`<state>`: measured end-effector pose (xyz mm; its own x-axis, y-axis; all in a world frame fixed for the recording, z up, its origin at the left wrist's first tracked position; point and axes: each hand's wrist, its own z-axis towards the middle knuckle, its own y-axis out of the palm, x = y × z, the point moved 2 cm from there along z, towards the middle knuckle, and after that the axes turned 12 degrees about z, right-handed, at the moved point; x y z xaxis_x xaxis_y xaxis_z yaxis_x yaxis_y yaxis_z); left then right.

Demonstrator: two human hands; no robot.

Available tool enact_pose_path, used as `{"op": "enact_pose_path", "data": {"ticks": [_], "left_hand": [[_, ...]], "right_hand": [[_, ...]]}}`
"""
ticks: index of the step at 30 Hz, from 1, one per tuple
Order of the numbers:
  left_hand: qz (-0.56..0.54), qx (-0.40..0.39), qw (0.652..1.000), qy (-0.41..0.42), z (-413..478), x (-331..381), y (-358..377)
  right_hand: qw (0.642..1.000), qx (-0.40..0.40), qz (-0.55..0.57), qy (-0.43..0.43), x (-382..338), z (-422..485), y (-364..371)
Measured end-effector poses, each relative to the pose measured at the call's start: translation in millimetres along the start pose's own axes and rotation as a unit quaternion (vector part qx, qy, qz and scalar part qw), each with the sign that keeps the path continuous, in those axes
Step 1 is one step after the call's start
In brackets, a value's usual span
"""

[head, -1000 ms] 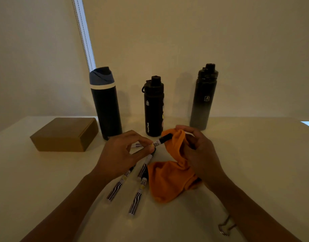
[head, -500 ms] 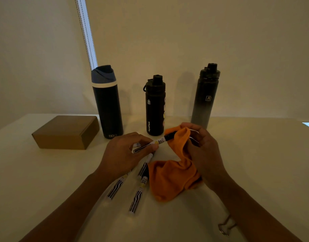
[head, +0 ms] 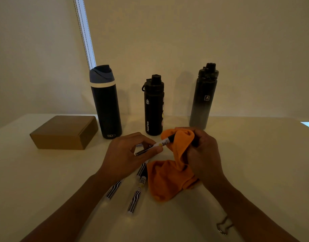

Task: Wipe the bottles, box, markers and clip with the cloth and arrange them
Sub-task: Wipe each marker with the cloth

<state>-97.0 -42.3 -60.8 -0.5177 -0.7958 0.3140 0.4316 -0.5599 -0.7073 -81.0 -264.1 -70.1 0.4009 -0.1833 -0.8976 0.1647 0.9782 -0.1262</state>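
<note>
Tilted steeper, one marker [head: 160, 144] pinched by left hand [head: 125, 158]; right hand [head: 204, 154] grips one cloth [head: 167, 180].

White table [head: 255, 154] against cream wall [head: 185, 32]

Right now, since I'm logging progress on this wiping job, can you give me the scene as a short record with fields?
left hand: pinches a marker by its barrel
right hand: holds the orange cloth bunched over that marker's dark end
spare markers: at least two, lying on the table beside the cloth
bottles: three, upright, at the back
box: closed, left of the bottles
clip: on the table by the right forearm
</note>
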Motion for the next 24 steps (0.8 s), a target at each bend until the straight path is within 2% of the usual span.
{"op": "enact_pose_path", "data": {"ticks": [6,11,14,20,24], "left_hand": [[-0.004,0.016,1.000,0.020,1,9,1],[0.002,0.043,0.999,0.016,2,4,-4],[0.008,0.052,0.998,0.030,1,1,-3],[0.017,0.052,0.997,0.060,1,-4,-1],[0.035,0.060,0.994,0.085,2,-6,2]], "right_hand": [[0.996,-0.031,0.034,0.082,4,0,-4],[0.992,-0.011,0.097,0.079,3,-1,4],[0.991,-0.017,0.065,0.120,6,1,4],[0.995,-0.067,-0.003,0.074,5,1,6],[0.996,-0.075,-0.009,0.049,1,1,5]]}}
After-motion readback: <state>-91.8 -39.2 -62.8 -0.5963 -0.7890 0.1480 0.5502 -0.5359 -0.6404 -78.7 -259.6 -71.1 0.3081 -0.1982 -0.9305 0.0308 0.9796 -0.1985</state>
